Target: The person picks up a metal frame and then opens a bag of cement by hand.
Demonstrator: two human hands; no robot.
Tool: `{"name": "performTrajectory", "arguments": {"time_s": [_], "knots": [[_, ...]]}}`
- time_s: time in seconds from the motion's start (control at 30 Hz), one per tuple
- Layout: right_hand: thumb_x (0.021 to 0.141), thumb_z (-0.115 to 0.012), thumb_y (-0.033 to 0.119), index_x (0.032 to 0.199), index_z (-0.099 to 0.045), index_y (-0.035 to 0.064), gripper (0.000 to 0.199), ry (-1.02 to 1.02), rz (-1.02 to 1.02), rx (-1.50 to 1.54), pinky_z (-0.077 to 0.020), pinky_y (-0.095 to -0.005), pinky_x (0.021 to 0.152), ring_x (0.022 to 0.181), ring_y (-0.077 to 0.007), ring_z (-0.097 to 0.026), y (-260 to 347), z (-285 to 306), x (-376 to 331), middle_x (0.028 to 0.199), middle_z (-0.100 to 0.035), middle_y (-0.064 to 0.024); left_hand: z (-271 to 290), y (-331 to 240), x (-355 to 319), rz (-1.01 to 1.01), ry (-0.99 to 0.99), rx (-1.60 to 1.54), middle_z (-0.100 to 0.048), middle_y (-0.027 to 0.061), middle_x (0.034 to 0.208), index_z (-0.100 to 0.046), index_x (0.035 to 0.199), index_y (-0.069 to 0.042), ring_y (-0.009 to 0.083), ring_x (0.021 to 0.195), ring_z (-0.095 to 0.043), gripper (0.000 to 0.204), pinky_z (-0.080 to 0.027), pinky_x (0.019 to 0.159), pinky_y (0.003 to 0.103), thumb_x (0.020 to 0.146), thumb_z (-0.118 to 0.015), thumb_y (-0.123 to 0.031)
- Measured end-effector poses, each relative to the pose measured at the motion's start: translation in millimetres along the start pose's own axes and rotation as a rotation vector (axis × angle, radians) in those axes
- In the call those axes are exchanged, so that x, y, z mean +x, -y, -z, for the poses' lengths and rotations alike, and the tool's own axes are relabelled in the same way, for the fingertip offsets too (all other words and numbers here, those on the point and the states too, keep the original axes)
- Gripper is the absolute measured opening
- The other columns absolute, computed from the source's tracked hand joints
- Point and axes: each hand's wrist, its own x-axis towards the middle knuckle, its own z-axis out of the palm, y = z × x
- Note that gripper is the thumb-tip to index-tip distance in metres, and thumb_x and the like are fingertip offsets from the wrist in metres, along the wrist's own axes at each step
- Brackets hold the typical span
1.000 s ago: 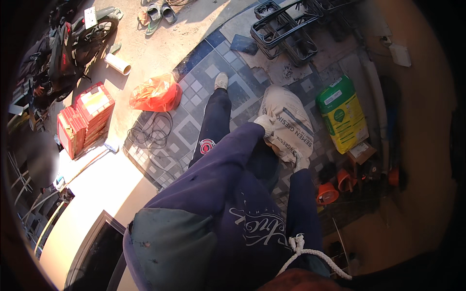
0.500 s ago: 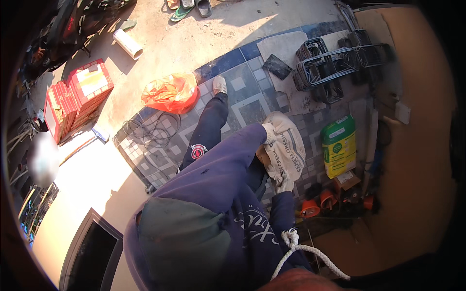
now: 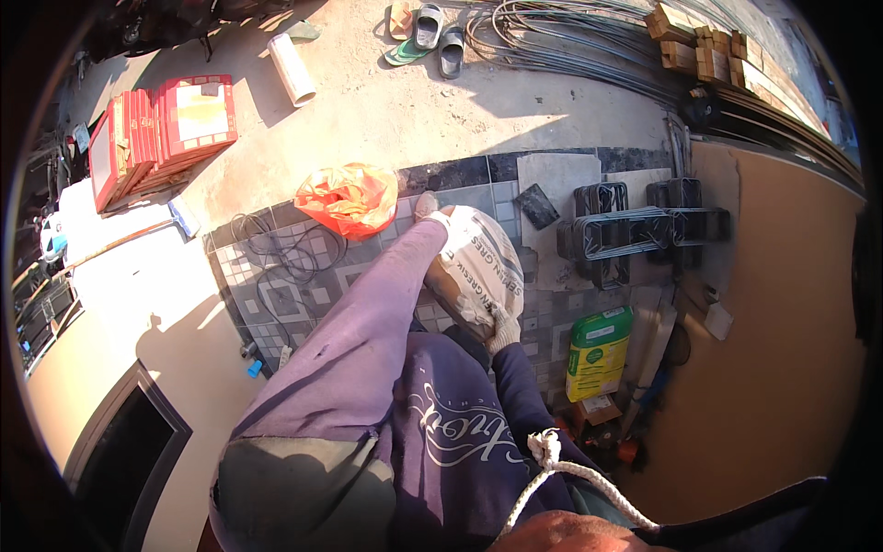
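A whitish printed cement sack is in front of me, its brown inner side facing left. My left hand, in a pale glove, is at the sack's far upper edge, its fingers mostly hidden by the sleeve and sack. Closed on the sack's near lower edge is my right hand, in a white knit glove. Just beyond my left hand a light shoe shows. To the left of the sack an orange plastic bag sits at the edge of the patterned tile floor.
At right lie bundled black metal frames and a green-and-yellow bag near the wall. Stacked red tile boxes, a pale pipe and a coiled cable are left. Sandals, rods and timber lie farther off.
The view has swung, bringing in the rods and timber at the far right. My hands and the sack have shifted left toward the orange bag, with my left arm stretched farther forward.
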Motion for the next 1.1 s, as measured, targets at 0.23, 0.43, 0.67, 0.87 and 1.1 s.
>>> {"name": "performTrajectory", "arguments": {"time_s": [0.23,0.43,0.67,0.87,1.1], "knots": [[0.083,-0.070,0.003,0.112,-0.068,-0.0010,0.029,-0.130,0.322,-0.651,-0.0506,-0.0272,0.063,0.072,-0.0098,-0.062,121.0,-61.9,13.5,0.087,-0.070,-0.0049,-34.0,-52.4,-138.1,0.318,-0.852,-2.021,-0.069,0.0058,0.084,-0.068,0.104,0.002,0.0132,0.070,-0.063,0.021,-0.051,0.060,0.027,0.087,-0.065,-0.010],[0.077,-0.072,0.033,0.103,-0.069,0.0033,0.039,-0.060,0.598,-1.377,-0.0535,-0.0420,0.075,0.087,-0.0357,-0.068,233.1,-118.4,125.0,0.091,-0.070,-0.0209,55.5,-69.2,-87.0,0.517,-0.982,-2.251,-0.067,0.0086,0.105,-0.066,0.114,0.002,0.0176,0.090,-0.064,0.034,-0.051,0.079,0.031,0.082,-0.070,-0.008],[0.077,-0.072,0.041,0.102,-0.070,-0.0007,0.049,0.161,0.511,-1.479,-0.0532,-0.0448,0.084,0.096,-0.0383,-0.066,273.8,-168.0,158.4,0.100,-0.068,-0.0250,136.9,-59.7,-71.7,0.548,-1.115,-2.092,-0.064,0.0124,0.119,-0.064,0.120,-0.004,0.0221,0.109,-0.061,0.031,-0.049,0.093,0.035,0.090,-0.057,-0.012],[0.078,-0.073,0.034,0.108,-0.067,0.0054,0.042,0.218,0.363,-1.434,-0.0518,-0.0445,0.088,0.102,-0.0368,-0.064,284.4,-141.8,136.9,0.107,-0.067,-0.0195,149.7,-85.3,-76.0,0.713,-1.110,-2.111,-0.065,0.0126,0.116,-0.064,0.119,-0.004,0.0227,0.103,-0.062,0.032,-0.050,0.090,0.035,0.089,-0.059,-0.011],[0.077,-0.075,0.034,0.095,-0.059,0.0042,0.038,-0.005,0.479,-1.363,-0.0507,-0.0473,0.080,0.095,-0.0392,-0.065,274.1,-147.9,117.7,0.096,-0.067,-0.0208,133.7,-89.3,-78.8,0.818,-1.097,-2.157,-0.067,0.0130,0.112,-0.063,0.119,-0.003,0.0234,0.097,-0.065,0.033,-0.052,0.085,0.035,0.086,-0.060,-0.009]]}}
